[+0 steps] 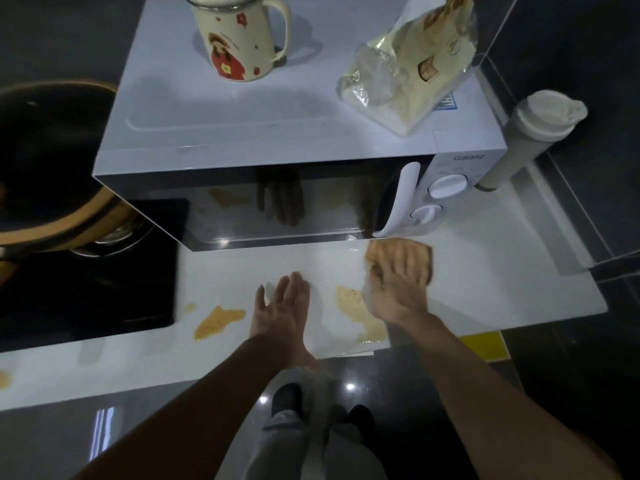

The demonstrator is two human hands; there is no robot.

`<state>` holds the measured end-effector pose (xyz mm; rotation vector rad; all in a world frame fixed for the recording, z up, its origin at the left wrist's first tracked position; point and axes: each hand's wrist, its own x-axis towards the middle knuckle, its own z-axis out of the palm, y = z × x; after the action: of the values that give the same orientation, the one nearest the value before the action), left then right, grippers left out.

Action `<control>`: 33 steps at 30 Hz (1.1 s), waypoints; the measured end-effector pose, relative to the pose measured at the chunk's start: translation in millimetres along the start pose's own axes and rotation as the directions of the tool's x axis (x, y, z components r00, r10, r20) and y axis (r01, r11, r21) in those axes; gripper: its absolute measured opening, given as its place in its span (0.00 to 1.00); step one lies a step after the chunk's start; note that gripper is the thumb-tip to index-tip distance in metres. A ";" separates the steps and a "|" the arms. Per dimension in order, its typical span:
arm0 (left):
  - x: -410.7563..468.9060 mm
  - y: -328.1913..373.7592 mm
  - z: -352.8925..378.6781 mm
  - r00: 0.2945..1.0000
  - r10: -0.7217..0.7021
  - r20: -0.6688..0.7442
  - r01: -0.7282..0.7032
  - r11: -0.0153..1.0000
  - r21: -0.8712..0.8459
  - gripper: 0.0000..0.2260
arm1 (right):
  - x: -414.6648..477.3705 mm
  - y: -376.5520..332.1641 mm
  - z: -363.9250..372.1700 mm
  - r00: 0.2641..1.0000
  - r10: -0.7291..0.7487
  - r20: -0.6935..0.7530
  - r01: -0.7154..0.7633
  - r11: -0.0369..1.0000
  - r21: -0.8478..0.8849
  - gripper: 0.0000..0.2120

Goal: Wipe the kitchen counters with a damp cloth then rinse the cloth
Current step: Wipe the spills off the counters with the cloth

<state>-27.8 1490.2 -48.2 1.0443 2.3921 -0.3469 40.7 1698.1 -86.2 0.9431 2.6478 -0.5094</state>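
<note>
Forearms (467, 368) over counter (491, 282): right hand (394, 289), fingers spread flat, presses the orange-tan cloth (424, 256) lying under its fingers beside a brown spill (349, 299); left hand (280, 306) open, empty.

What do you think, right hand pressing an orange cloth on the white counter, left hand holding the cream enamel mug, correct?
No. The head view shows the left hand open, holding nothing; the cream enamel mug stands on the white microwave. The rest holds.

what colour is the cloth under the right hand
Orange-tan. The cloth shows best in the head view, the only one.
</note>
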 end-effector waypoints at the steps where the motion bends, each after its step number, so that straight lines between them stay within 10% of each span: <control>1: -1.3 -2.1 0.5 1.000 0.005 0.013 -0.005 1.000 0.022 0.61 | -3.3 -9.8 8.7 0.988 -0.151 0.011 0.151 0.987 -0.050 0.30; 4: 0.0 -1.9 -1.4 1.000 0.019 0.017 -0.019 1.000 -0.005 0.61 | 7.1 4.1 0.8 0.942 -0.334 -0.009 0.331 0.937 -0.116 0.30; 8: 4.4 -1.6 0.6 1.000 0.009 -0.007 -0.009 0.997 -0.074 0.61 | 20.9 3.9 -12.3 0.992 0.106 -0.073 -0.106 0.994 -0.008 0.28; 14: 2.9 -5.4 0.9 1.000 0.019 0.000 -0.019 0.999 -0.039 0.60 | 14.0 -51.2 1.6 0.935 -0.352 0.040 0.354 0.932 -0.081 0.28; 20: 5.0 -6.8 6.3 1.000 0.006 0.016 -0.005 0.999 -0.033 0.60 | 28.3 3.6 -19.9 0.993 0.082 -0.079 -0.086 0.995 -0.042 0.25; 26: 3.8 -6.6 1.2 0.999 0.012 0.030 -0.010 0.999 -0.041 0.61 | 15.5 -42.6 4.2 0.907 -0.419 0.049 0.421 0.901 -0.101 0.28; 29: 4.1 -5.8 2.0 0.999 0.005 0.042 -0.004 1.000 -0.021 0.61 | 23.1 8.7 -15.6 0.962 -0.207 -0.180 0.197 0.978 -0.071 0.24; 33: 6.4 -6.2 4.3 0.999 0.010 0.033 -0.009 1.000 -0.026 0.61 | 20.0 0.7 -14.4 0.991 0.060 -0.123 -0.062 0.998 -0.015 0.26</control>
<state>-34.7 1488.1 -55.0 1.0300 2.3557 -0.3269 24.1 1715.6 -81.0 1.0788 2.7165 -0.4245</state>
